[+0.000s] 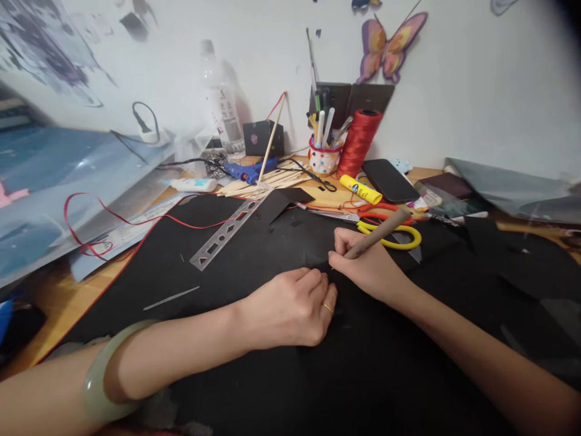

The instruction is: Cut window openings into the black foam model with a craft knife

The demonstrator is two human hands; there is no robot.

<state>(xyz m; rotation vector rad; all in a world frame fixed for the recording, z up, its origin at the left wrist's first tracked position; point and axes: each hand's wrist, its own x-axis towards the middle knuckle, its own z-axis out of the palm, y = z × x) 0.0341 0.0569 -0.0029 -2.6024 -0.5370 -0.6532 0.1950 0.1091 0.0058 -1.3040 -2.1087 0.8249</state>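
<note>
My right hand is closed around a thick, brown pen-shaped tool, held tilted like a pen. Its thin tip points down at the black surface, close to my left fingertips; whether it is a pen or a craft knife I cannot tell. Beside it my left hand rests with curled fingers pressed down on the black mat. Whatever lies under those fingers is hidden, black on black. A clear stencil ruler and a folded black card piece lie farther back.
Scissors with yellow handles, orange-handled scissors and a yellow glue stick lie behind my right hand. Along the wall stand a red thread spool, a pen cup and a bottle. A blue glue gun lies among wooden sticks.
</note>
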